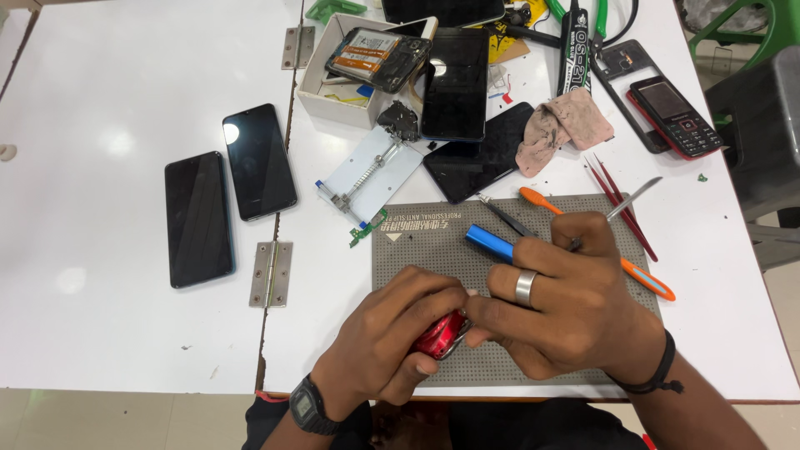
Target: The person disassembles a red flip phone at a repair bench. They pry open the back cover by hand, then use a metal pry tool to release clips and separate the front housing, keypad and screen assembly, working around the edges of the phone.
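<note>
Red phone [440, 335] sits over the grey mat's [433, 242] near edge on the bench [108, 83], left hand [392, 333] in a closed grip around it; right hand [567, 296] pinches a blue-handled tool [489, 243] against it.

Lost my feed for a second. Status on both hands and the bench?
Left hand and right hand both grip small red shiny phone part. Blue-handled tool under right fingers. Grey perforated mat beneath; orange-handled brush alongside.
</note>
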